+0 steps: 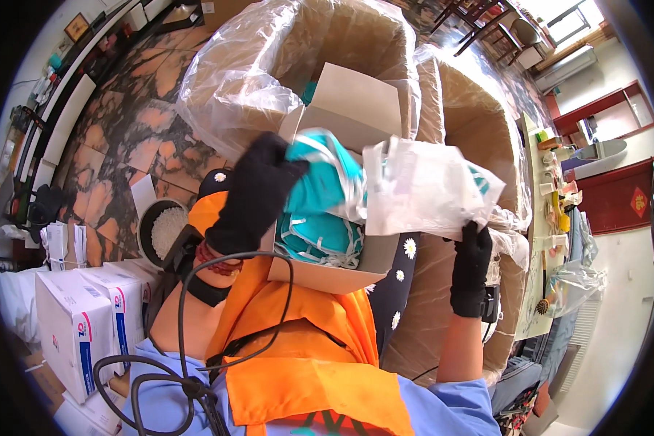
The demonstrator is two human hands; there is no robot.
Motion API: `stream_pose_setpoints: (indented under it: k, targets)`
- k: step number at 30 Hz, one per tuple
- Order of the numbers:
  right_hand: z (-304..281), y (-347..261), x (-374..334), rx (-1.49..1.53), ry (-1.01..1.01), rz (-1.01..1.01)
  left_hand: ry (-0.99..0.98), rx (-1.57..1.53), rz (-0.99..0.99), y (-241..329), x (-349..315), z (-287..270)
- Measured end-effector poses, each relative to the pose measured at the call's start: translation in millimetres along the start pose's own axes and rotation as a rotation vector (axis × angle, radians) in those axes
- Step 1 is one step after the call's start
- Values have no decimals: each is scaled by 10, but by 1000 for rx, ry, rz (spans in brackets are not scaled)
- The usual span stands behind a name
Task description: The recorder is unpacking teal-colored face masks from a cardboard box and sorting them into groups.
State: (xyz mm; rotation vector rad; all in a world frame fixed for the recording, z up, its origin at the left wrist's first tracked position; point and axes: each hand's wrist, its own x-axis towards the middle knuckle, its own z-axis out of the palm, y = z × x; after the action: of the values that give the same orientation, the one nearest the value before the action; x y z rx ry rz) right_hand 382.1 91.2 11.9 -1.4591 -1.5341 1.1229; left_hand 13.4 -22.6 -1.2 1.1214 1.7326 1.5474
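Note:
An open cardboard box [328, 277] rests on my lap, its far flap raised. Inside lie several teal cup-shaped face masks [320, 238] with white straps. My left hand [258, 189], in a black glove, is closed on the edge of a teal face mask [325, 173] above the box; both are blurred by motion. A whitish see-through plastic bag [423, 190] is spread to the right of that mask, and teal shows through it. My right hand [472, 256], also black-gloved, pinches the bag's lower right corner.
Two large cartons lined with clear plastic, a far one [225, 94] and a right one [479, 94], stand around the box. At left are a bucket of white pellets [168, 231] and stacked white boxes [73, 312]. A black cable [185, 320] loops over my left arm. A cluttered table [534, 254] stands right.

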Motion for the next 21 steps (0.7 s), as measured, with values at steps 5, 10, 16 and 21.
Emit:
stream_pose_setpoints:
  k: [5,10,16,21]
  targets:
    - [-162,85,42,2,99,-101,-198,485,296,107,-292,293]
    - [-100,-123,-101,66,76,-103,-54,301,289,485,-273,345]
    - [-193,-154,-306,-59,-122,-192,-164,-28,289,288,-262,638]
    - [-207,-40,-362,7,84,-230,-342,-270,-178,156,-285,671]
